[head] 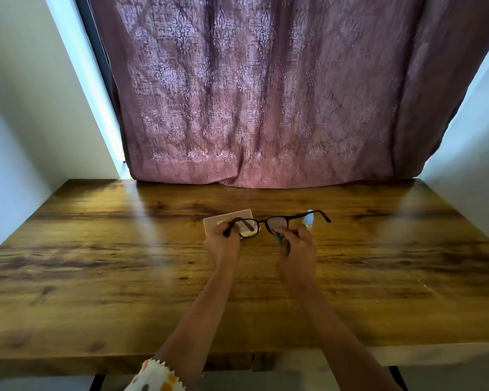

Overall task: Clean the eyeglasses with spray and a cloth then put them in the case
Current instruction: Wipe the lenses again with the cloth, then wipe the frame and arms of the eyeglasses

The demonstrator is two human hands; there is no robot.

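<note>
Gripping the eyeglasses (pixel 261 222) over the table's (pixel 96 277) middle, the left hand (pixel 222 244) curls its fingers round the frame; the right hand (pixel 298 246) fingers pinch a cloth (pixel 279 237) on one lens, well apart from every edge.

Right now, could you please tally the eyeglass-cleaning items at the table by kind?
eyeglasses: 1, held by the left hand
case: 1
cloth: 1, held in the right hand
spray bottle: 1, partly hidden behind the right hand
Total: 4
</note>
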